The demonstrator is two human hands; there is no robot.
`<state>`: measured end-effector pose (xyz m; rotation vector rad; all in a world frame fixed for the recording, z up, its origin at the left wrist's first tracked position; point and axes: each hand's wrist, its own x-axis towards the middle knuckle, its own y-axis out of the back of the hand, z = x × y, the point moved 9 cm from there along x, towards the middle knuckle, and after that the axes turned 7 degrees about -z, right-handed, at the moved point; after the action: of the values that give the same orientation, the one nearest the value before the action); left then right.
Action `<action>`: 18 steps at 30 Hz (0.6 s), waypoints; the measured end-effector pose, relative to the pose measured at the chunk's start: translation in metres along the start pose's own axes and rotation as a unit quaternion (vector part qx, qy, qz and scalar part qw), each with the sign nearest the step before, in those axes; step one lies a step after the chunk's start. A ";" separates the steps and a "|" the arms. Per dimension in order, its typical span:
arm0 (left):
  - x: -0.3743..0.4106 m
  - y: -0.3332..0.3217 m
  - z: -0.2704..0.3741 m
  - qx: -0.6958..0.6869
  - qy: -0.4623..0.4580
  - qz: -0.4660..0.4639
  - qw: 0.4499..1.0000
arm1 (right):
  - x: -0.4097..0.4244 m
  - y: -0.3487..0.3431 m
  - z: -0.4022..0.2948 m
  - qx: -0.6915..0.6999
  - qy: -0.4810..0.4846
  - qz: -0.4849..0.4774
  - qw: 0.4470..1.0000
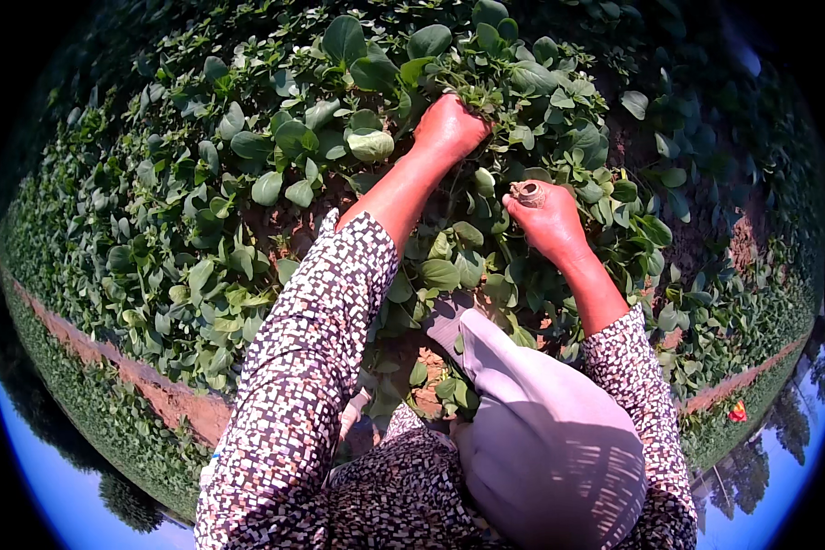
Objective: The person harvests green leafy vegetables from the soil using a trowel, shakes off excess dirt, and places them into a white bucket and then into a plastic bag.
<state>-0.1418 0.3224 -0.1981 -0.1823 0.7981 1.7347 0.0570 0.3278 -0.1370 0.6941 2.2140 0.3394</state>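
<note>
Near the top middle, my left hand (452,128) is closed around a bunch of leafy green stems (481,89) among the crop. Lower and to the right, my right hand (550,216) grips a tool by its handle; the handle's round, hollow, soil-caked end (528,194) shows above the fist. The rest of that tool is hidden by the hand and leaves. Broad-leaved green plants (371,144) surround both hands, mixed with smaller-leaved plants (247,55). Patterned long sleeves cover both forearms.
A pale cloth, seemingly a knee covering (550,440), bulges below my right forearm. Reddish bare soil (430,378) shows between the plants near my legs. Strips of bare earth (199,412) cross the field at left and right. A small red and yellow object (737,412) lies far right.
</note>
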 end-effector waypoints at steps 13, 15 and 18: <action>-0.026 -0.025 0.041 0.192 -0.095 0.038 0.976 | 0.001 -0.004 -0.001 0.051 -0.027 -0.021 0.998; -0.039 -0.008 0.020 -0.021 -0.018 0.044 0.999 | -0.001 -0.006 0.002 0.059 -0.036 -0.024 0.997; -0.068 0.021 0.006 -0.344 -0.145 0.056 0.926 | 0.002 -0.010 0.005 0.073 -0.023 -0.013 0.997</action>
<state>-0.1371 0.2698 -0.1503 -0.3433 -0.0436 2.0356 0.0555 0.3207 -0.1459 0.7415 2.2177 0.1479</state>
